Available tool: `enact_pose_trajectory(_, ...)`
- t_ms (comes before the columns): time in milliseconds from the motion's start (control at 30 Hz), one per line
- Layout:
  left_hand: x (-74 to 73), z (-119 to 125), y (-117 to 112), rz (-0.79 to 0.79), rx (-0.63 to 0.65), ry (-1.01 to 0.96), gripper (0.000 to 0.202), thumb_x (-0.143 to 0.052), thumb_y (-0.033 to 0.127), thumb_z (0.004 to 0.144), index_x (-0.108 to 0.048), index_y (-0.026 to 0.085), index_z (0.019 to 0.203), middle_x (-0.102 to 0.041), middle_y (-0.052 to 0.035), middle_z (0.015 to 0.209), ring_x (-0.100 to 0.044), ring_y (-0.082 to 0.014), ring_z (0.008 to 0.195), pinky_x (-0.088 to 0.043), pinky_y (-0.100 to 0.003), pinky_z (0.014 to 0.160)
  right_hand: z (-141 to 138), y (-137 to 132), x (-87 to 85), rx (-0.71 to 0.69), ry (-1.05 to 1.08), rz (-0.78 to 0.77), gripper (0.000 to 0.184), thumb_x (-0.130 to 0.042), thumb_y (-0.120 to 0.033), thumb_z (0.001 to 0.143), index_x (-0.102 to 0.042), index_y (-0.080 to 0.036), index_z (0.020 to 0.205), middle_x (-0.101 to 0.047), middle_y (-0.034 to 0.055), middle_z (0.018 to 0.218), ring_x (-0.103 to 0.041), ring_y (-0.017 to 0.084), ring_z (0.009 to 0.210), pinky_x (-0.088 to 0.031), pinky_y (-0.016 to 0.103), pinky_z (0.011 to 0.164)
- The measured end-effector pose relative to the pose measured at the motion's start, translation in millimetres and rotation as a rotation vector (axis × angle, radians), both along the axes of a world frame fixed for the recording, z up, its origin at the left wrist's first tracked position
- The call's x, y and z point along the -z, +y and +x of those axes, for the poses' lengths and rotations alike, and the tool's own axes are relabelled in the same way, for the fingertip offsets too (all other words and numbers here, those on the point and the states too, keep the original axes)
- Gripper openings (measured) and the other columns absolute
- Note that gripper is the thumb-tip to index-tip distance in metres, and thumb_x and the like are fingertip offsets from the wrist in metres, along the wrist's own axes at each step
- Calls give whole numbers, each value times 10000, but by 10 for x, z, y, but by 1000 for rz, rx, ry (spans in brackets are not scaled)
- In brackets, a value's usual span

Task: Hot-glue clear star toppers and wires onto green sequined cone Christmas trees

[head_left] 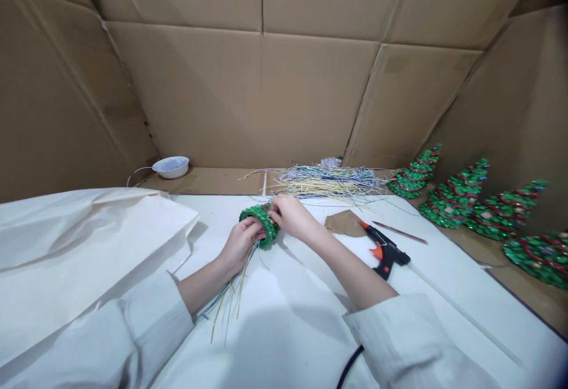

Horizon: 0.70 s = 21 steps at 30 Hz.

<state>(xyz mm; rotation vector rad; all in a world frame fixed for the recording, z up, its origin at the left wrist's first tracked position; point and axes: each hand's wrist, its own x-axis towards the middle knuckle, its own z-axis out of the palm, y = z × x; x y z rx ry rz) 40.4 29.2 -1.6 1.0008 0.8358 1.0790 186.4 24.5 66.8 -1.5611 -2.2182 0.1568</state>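
The left hand (243,240) has its fingers bent inside the open base of a green beaded Christmas tree (268,233); whether it pinches the wires or only braces the wall, I cannot tell. The right hand (293,214) grips the outer side of the same tree with curled fingertips. The tree is tipped over, touching both hands: at two o'clock from the left, at nine from the right. Thin wires (240,288) trail out of the base toward seven o'clock. Farther out from the right hand, a piece of brown paper (345,224) lies at three o'clock, a black-and-orange glue gun (387,252) near four, and a bundle of loose wires (332,182) at two. Well apart, toward three o'clock, stand decorated trees (459,197); at ten sits a white bowl (172,169), and at nine a creased white sheet (84,253) covers the table
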Motion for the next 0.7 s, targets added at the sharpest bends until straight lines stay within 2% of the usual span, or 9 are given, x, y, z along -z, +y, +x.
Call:
enact_pose_trajectory(100, 11, -23, 11, -13, -8, -8, 173, -722, 260, 628, -620, 133, 685, -630, 4, 671, -554, -93, 639, -439, -197, 643, 20, 22, 7, -20, 28, -2, 101, -555, -152, 805, -633, -136, 742, -625, 52, 796, -537, 135, 732, -349, 231, 664)
enact_pose_trajectory(233, 25, -37, 35, -14, 0, -2, 168, -723, 232, 624, -641, 123, 722, -655, -14, 707, -570, -97, 642, -440, -205, 654, 104, 88, 30, -85, 144, -98, 131, -552, -178, 806, -645, -145, 720, -632, 25, 697, -541, 117, 657, -351, 220, 623)
enact_pose_trajectory(333, 26, -26, 40, -2, 0, 3, 141, -707, 207, 627, -646, 123, 723, -659, -14, 702, -572, -97, 631, -435, -207, 645, 130, 111, 45, -73, 194, -110, 118, -543, -150, 795, -640, -140, 729, -639, 27, 699, -553, 115, 664, -362, 216, 629)
enact_pose_trajectory(533, 42, 14, 17, 26, -30, -11, 140, -697, 209, 639, -644, 125, 739, -647, -7, 693, -555, -93, 622, -426, -201, 629, 53, 51, 27, -22, 91, -12, 96, -547, -150, 780, -636, -151, 745, -611, 46, 810, -540, 145, 751, -362, 245, 690)
enact_pose_trajectory(700, 77, 23, 22, 41, -45, -32, 150, -697, 234, 652, -628, 129, 732, -627, -6, 682, -539, -95, 604, -426, -212, 618, -30, -16, -15, 11, 20, -23, 151, -490, -104, 796, -633, -153, 782, -610, 57, 849, -546, 157, 772, -363, 249, 692)
